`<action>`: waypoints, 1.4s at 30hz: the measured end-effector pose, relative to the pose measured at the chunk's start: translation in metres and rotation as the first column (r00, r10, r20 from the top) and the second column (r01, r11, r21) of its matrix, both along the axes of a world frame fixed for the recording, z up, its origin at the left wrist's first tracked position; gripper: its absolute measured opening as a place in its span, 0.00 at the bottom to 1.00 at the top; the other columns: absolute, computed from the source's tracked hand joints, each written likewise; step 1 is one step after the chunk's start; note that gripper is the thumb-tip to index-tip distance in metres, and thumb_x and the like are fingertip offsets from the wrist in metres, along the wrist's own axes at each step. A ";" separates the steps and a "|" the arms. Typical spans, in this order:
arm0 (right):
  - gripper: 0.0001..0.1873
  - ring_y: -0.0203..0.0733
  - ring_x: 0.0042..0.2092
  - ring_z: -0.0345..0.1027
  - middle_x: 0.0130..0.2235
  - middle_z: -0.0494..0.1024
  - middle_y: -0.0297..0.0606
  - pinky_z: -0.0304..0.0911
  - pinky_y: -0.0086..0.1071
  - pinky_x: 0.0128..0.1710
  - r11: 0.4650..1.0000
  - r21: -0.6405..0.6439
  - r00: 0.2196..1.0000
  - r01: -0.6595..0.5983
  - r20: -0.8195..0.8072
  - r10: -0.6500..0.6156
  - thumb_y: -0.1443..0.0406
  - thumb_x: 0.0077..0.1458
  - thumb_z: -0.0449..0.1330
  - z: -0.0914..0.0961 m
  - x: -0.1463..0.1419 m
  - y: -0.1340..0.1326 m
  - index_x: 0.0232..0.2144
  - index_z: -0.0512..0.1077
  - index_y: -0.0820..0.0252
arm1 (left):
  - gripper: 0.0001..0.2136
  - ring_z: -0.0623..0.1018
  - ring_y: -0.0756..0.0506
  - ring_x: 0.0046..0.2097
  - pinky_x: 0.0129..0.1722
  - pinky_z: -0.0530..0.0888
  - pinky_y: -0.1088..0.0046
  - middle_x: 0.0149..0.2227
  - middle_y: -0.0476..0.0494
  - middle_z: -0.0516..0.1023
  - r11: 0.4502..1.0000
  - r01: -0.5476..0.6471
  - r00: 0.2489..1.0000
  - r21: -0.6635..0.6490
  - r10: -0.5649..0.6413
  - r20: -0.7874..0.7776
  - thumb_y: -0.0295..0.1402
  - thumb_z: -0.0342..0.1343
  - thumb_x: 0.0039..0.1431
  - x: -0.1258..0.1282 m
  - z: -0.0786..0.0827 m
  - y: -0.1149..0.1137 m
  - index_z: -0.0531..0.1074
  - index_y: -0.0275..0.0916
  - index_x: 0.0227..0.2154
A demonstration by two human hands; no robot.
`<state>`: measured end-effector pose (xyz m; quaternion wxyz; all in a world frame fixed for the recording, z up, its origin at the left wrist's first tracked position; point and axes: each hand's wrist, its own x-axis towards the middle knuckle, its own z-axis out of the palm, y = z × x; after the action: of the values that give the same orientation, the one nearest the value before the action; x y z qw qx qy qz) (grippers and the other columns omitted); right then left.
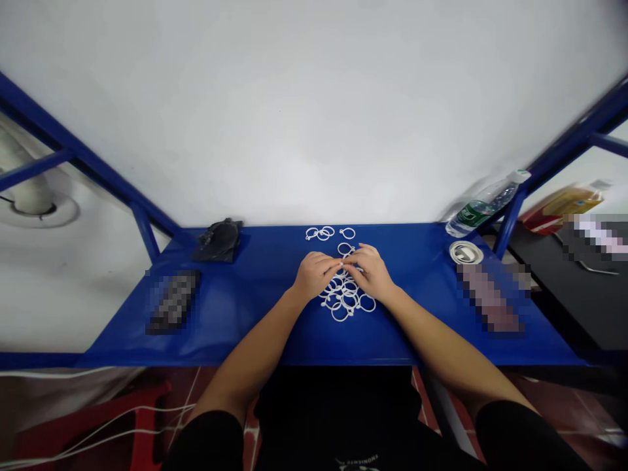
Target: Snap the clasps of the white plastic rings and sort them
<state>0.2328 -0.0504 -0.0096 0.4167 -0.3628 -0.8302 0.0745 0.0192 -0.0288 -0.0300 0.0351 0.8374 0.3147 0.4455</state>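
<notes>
My left hand (314, 273) and my right hand (370, 271) meet fingertip to fingertip over the middle of the blue table. Between the thumbs and forefingers of both is a white curtain ring (341, 264); only a small white bit of it shows and the fingers cover the rest. Beneath and in front of the hands lies a loose pile of similar white rings (340, 320), each with a small knob or eyelet. Several more rings (328, 228) lie apart near the wall, and a single ring (348, 237) rests to their right.
On the blue table (235, 327) a black plastic bag (218, 241) and a blurred dark item (174, 302) lie at left. A water bottle (483, 206), a coiled white cable (466, 253) and a blurred pinkish item (490, 297) are at right. Blue frame bars flank both sides.
</notes>
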 end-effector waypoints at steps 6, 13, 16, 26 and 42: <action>0.12 0.45 0.41 0.73 0.34 0.81 0.36 0.64 0.46 0.53 0.991 -0.132 0.998 -0.024 -0.054 0.017 0.56 0.70 0.58 0.005 -0.002 -0.002 0.37 0.76 0.53 | 0.09 0.82 0.47 0.36 0.40 0.74 0.66 0.34 0.48 0.86 0.997 0.080 0.996 0.010 -0.080 -0.032 0.36 0.57 0.71 -0.004 0.004 -0.001 0.81 0.42 0.38; 0.10 0.48 0.43 0.75 0.39 0.84 0.39 0.65 0.44 0.50 0.978 -0.131 0.985 0.163 -0.030 -0.168 0.56 0.67 0.61 -0.008 0.021 0.023 0.40 0.78 0.53 | 0.06 0.82 0.45 0.39 0.43 0.76 0.63 0.37 0.46 0.85 0.998 -0.055 0.999 0.021 0.055 0.000 0.35 0.59 0.69 -0.005 0.005 0.006 0.80 0.42 0.39; 0.11 0.50 0.44 0.75 0.41 0.85 0.41 0.66 0.45 0.50 0.939 -0.167 0.954 0.300 0.065 -0.294 0.58 0.66 0.61 -0.023 0.041 0.041 0.43 0.80 0.55 | 0.03 0.82 0.43 0.44 0.48 0.77 0.60 0.43 0.43 0.84 0.997 -0.082 0.996 -0.008 0.082 0.041 0.32 0.61 0.64 -0.012 0.006 0.011 0.78 0.41 0.35; 0.15 0.54 0.54 0.72 0.51 0.83 0.44 0.58 0.54 0.61 0.910 -0.189 0.894 0.369 0.340 -0.292 0.58 0.63 0.62 -0.041 0.034 0.053 0.50 0.80 0.52 | 0.01 0.82 0.44 0.38 0.45 0.75 0.62 0.35 0.48 0.84 0.984 -0.001 0.993 -0.177 -0.020 -0.120 0.32 0.63 0.61 -0.011 -0.004 0.009 0.77 0.42 0.36; 0.05 0.45 0.41 0.75 0.37 0.83 0.35 0.57 0.55 0.66 0.983 0.014 0.982 0.182 0.040 -0.182 0.63 0.65 0.59 -0.012 0.004 0.013 0.39 0.76 0.52 | 0.07 0.79 0.40 0.53 0.54 0.75 0.56 0.52 0.39 0.80 0.988 -0.136 0.990 0.071 0.133 0.053 0.34 0.64 0.64 -0.001 0.003 0.004 0.80 0.42 0.44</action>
<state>0.2368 -0.0372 -0.0217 0.4065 -0.4364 -0.8023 0.0241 0.0178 -0.0245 -0.0272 -0.0188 0.8040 0.3527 0.4784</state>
